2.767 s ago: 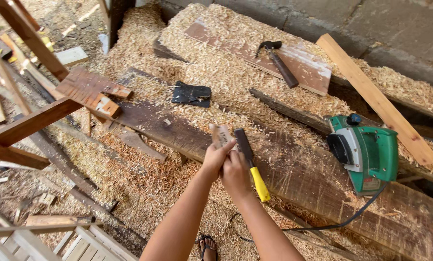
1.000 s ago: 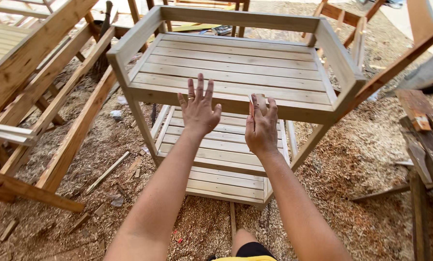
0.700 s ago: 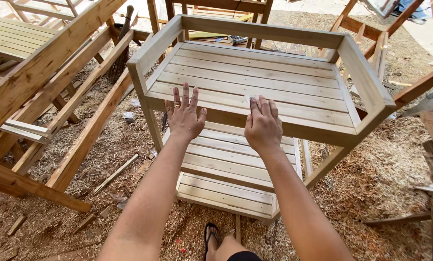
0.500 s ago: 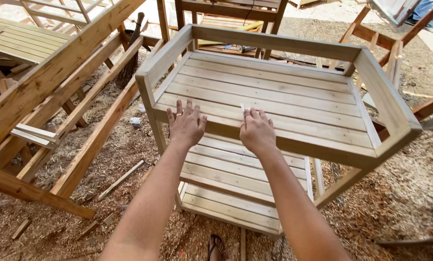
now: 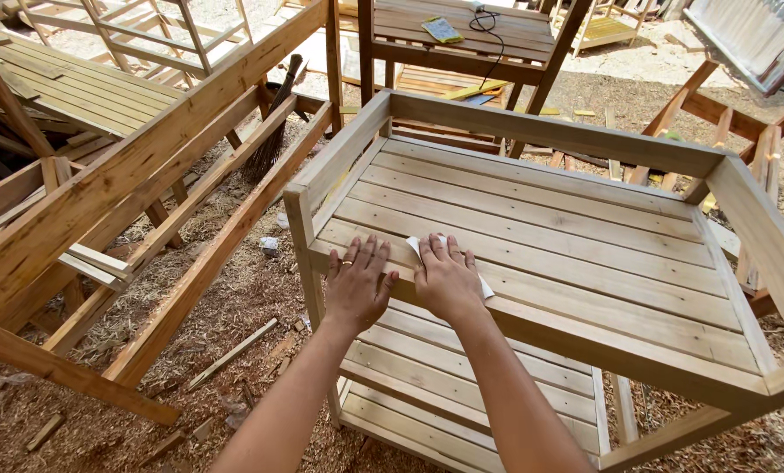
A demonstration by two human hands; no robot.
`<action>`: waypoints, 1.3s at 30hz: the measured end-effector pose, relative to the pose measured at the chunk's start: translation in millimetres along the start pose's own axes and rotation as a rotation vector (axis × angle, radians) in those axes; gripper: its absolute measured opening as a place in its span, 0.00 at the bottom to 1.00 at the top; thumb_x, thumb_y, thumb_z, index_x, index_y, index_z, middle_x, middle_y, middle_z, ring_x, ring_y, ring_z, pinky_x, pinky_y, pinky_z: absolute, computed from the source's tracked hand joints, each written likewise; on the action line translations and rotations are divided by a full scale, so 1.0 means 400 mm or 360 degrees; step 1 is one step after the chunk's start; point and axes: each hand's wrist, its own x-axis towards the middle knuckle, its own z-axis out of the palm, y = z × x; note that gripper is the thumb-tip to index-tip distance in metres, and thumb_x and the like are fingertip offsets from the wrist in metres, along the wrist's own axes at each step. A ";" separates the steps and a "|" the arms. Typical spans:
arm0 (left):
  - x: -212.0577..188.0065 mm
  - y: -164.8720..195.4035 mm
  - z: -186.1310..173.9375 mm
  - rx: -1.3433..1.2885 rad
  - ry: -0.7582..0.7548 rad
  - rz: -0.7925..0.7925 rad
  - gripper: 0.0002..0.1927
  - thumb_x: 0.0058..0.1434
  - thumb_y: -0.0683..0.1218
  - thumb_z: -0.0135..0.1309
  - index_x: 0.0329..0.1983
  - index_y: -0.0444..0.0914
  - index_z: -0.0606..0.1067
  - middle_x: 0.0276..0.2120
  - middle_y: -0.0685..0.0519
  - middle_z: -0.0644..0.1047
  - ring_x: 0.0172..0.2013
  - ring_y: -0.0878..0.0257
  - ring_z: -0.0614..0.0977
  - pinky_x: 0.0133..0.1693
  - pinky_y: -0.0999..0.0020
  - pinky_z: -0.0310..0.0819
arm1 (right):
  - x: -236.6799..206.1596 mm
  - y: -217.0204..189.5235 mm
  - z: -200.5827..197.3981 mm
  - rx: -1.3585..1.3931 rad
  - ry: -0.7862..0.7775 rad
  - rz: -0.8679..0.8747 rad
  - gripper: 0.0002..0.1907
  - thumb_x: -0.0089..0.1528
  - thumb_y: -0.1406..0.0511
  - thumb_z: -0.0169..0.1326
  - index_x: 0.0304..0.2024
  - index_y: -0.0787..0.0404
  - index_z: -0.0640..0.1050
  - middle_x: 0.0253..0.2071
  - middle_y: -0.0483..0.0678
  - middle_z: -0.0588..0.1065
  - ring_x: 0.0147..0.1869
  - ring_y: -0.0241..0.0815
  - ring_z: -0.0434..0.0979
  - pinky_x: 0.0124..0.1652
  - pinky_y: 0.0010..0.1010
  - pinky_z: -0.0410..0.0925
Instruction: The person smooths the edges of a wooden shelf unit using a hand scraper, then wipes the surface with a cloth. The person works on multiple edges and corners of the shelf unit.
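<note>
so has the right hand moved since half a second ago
Yes. The right hand was at the front rail of the slatted shelf; now it lies flat further in on the slats, pressing the sheet of sandpaper.

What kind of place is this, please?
Most likely an outdoor carpentry workshop. Both hands, left hand and right hand, lie flat on a slatted wooden rack; wood shavings cover the ground, and more unfinished wooden frames stand around.
</note>
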 end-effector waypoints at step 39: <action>0.074 -0.482 -0.349 -0.2897 -0.1035 -0.0398 0.34 0.73 0.63 0.24 0.75 0.40 0.58 0.67 0.43 0.68 0.65 0.54 0.70 0.65 0.59 0.64 | 0.158 -0.741 0.041 -0.0127 0.1122 -0.0132 0.29 0.65 0.62 0.42 0.70 0.60 0.66 0.73 0.53 0.62 0.79 0.56 0.54 0.72 0.49 0.51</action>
